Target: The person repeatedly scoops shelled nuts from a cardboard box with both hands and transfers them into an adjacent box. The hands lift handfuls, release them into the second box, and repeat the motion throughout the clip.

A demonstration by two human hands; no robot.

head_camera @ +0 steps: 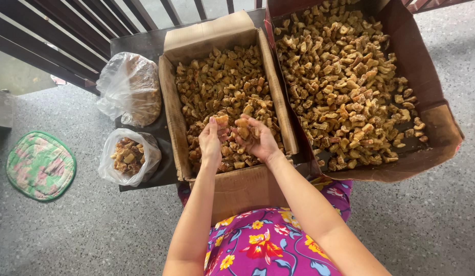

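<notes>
1. Both hands hold golden-brown chunks: left hand (211, 140) pinches one, right hand (258, 140) cups several. A loose cupped grip could spill pieces into the lap.
2. Beneath them, the heaped box (171, 110) overhangs the table (145, 45); leaning might tip it.
3. Left of the hands, the open bag (129, 156) could topple.

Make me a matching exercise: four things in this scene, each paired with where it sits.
Things:
1. small cardboard box
2. large cardboard box
3. round mat
4. small plastic bag

Places:
A. on the floor, far left
B. under both hands
C. near left corner of the dark table
D. far right, beside the other box

Pairs: 1-B, 2-D, 3-A, 4-C
</notes>
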